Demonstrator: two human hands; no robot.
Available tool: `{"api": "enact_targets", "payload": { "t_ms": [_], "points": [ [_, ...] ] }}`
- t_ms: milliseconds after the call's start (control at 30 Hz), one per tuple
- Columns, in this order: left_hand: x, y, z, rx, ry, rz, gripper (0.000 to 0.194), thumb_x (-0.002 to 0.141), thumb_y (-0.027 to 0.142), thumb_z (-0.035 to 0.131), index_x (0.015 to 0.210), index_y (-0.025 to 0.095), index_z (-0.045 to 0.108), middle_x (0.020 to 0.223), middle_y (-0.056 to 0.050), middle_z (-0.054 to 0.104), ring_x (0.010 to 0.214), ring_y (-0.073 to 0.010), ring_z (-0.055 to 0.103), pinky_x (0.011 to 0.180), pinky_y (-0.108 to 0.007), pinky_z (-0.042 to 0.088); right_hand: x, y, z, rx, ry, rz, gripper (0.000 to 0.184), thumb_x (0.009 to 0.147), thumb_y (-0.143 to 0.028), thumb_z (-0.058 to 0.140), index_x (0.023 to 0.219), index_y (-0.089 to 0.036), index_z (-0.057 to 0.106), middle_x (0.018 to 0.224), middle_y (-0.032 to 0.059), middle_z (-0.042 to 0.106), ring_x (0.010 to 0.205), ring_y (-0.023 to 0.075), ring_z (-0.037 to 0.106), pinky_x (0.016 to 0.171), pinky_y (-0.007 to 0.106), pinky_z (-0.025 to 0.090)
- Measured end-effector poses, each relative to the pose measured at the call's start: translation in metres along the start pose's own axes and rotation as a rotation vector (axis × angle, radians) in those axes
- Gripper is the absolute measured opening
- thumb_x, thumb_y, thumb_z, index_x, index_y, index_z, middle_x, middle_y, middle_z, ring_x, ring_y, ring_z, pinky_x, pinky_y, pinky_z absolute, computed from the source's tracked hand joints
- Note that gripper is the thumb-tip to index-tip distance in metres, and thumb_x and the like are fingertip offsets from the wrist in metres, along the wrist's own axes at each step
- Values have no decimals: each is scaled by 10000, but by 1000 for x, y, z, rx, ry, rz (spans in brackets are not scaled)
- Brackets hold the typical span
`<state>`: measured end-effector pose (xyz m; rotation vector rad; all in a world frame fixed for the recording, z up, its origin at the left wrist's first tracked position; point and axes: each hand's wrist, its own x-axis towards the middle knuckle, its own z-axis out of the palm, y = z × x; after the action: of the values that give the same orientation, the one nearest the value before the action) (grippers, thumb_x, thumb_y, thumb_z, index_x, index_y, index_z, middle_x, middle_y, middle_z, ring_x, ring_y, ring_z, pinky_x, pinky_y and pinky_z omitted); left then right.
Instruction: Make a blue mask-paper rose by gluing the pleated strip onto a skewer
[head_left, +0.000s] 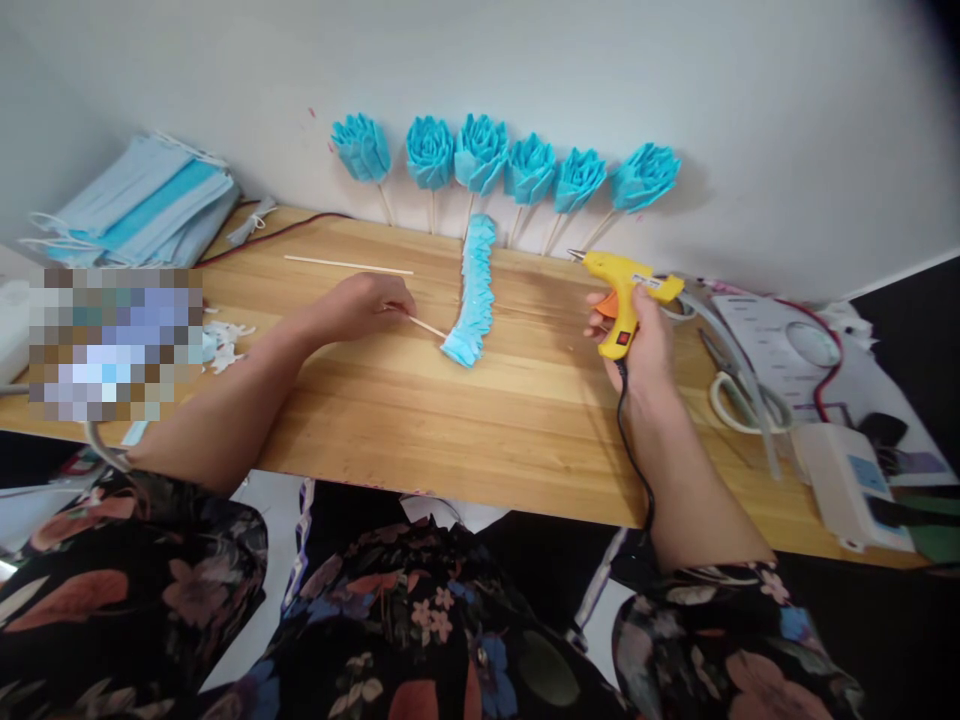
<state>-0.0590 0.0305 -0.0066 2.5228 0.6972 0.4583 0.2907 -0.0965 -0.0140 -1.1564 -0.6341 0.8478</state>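
Note:
My left hand (375,305) pinches a thin wooden stick (427,327), whose far end meets the near end of a blue pleated strip (478,285). The strip lies lengthwise on the wooden table, its edges cut in points. To the right, my right hand (646,335) grips a yellow hot glue gun (619,290) by the handle, with fingers near its orange trigger. Its metal nozzle points left, apart from the strip. A black cord hangs from the handle. Another wooden stick (349,265) lies beyond my left hand.
Several blue flowers on sticks (481,155) lean against the white wall. Face masks (142,200) are stacked at the back left, near white scraps (223,343). Scissors (739,390) and a white power strip (847,485) lie at right. The table's front edge (450,500) is close to me.

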Motion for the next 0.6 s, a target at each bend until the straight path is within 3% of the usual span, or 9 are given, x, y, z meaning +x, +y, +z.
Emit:
{"api": "enact_targets", "payload": {
  "t_ms": [167,367,467,600],
  "points": [
    [0,-3,3,-45,51,-14,241,865,410,603,826,214,739,826,-49,739,698,-158,621,656,-251,438,-1,0,1,3,5,6,281,993,-324,495,867,-161,686,744,45,749,513,102,575,430,196,506],
    [-1,-3,3,-76,57,-75,195,823,371,620,830,199,712,787,-37,724,679,-150,619,624,-234,435,-3,0,3,-2,2,-2,287,951,-406,588,855,-153,682,732,45,741,505,96,577,429,198,502],
    [-1,-3,2,-91,27,-83,223,825,396,620,833,190,705,791,-38,721,702,-155,633,628,-230,445,-2,0,2,-4,-18,-10,311,920,-455,648,855,-153,678,743,51,744,501,94,580,427,198,502],
    [-1,-2,1,-162,-74,-88,266,835,420,638,840,165,713,793,-38,726,720,-152,648,643,-217,460,-2,1,2,4,-13,-7,285,969,-400,585,859,-160,692,753,59,757,508,99,581,428,200,510]
  ]
}}
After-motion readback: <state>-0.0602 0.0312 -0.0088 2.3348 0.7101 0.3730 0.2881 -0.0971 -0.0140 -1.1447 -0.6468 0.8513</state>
